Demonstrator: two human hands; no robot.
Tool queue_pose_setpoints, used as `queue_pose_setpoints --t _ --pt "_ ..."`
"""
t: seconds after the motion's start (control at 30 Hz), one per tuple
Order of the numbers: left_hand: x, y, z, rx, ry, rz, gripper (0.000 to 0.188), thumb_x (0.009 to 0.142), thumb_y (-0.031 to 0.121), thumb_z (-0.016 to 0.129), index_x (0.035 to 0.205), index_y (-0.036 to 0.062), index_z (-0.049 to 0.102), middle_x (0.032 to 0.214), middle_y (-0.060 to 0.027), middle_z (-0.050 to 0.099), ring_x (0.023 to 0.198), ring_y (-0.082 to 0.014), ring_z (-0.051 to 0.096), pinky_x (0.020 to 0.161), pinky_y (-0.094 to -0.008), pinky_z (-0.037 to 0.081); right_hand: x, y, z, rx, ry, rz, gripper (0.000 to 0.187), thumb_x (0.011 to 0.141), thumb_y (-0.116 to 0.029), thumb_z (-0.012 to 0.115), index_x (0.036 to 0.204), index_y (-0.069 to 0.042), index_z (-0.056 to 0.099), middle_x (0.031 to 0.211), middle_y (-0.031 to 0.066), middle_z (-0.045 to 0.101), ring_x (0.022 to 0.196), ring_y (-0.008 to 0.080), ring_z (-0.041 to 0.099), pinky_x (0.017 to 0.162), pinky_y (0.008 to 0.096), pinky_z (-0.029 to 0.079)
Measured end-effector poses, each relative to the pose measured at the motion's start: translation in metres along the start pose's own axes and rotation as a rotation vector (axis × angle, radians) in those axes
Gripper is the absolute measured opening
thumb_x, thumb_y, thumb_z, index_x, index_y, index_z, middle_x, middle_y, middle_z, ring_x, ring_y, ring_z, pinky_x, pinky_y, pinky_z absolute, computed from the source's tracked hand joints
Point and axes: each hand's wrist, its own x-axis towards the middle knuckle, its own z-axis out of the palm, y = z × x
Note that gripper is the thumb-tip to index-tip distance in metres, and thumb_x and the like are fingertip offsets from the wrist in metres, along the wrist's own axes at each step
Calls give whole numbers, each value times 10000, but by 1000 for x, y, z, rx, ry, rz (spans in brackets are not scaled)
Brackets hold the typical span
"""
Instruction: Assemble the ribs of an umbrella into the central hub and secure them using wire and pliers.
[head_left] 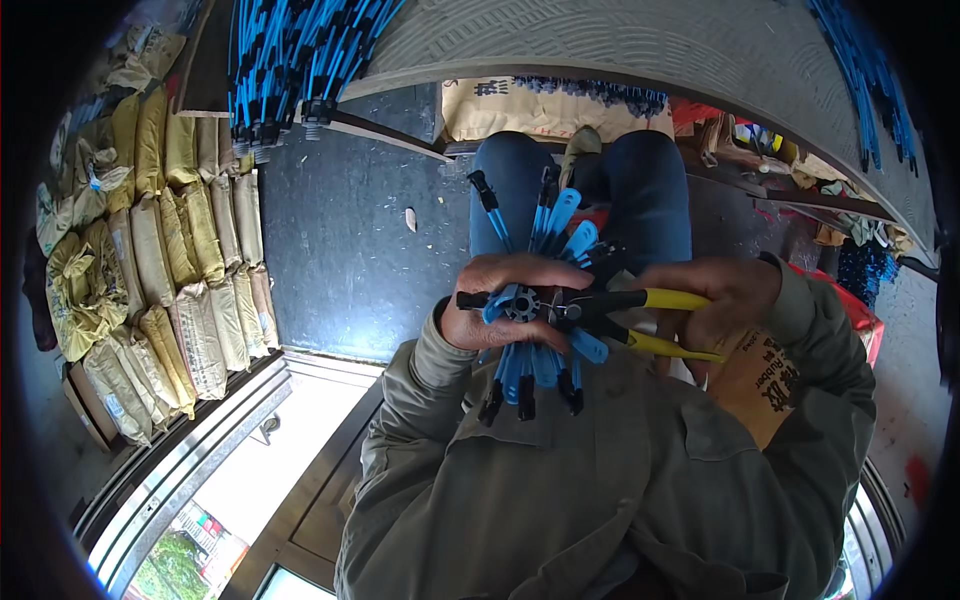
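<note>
My left hand [503, 270] is closed around a bunch of long, thin blue plastic parts with black ends [527, 372], which fan out above and below my fist. At its centre sits a round black hub [522, 304] with notches around its rim. In my right hand [735, 292] are cutting pliers with yellow handles [672, 299]. Their dark jaws [572, 312] point left and lie against the hub's right side, and the handles are spread apart. Exactly what lies between the jaws I cannot make out. Both hands are in front of my chest, over my lap.
A curved grey tabletop [600, 35] spans the far side, with a heap of blue rods [290, 60] on its left and more rods [870, 90] on its right. Stacked sacks [165, 240] line the left. A printed brown paper piece [757, 390] lies by my right arm.
</note>
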Motion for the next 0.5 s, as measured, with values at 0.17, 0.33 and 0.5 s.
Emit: queue_pose_setpoints --t 0.17,0.33,0.5 --pt "-6 -5 14 48 214 31 570 567 297 827 1001 -4 615 908 -99 647 788 -181 629 699 -277 481 12 2 9 -208 110 -24 446 731 -291 683 1118 -116 549 1014 120 522 899 279 573 700 363 482" --pt "-12 -3 24 -54 393 -111 602 599 368 808 1008 -18 594 920 -90 624 786 -177 602 709 -278 464 20 5 29 -561 434 -22 348 691 -270 690 995 -113 620 988 109 523 886 263 570 711 359 481" --pt "-14 -3 25 19 419 -94 605 622 371 797 1033 -18 581 947 -79 609 794 -161 582 721 -271 452 23 14 34 -500 404 -22 378 661 -259 694 997 -102 623 989 110 512 878 267 566 712 355 481"
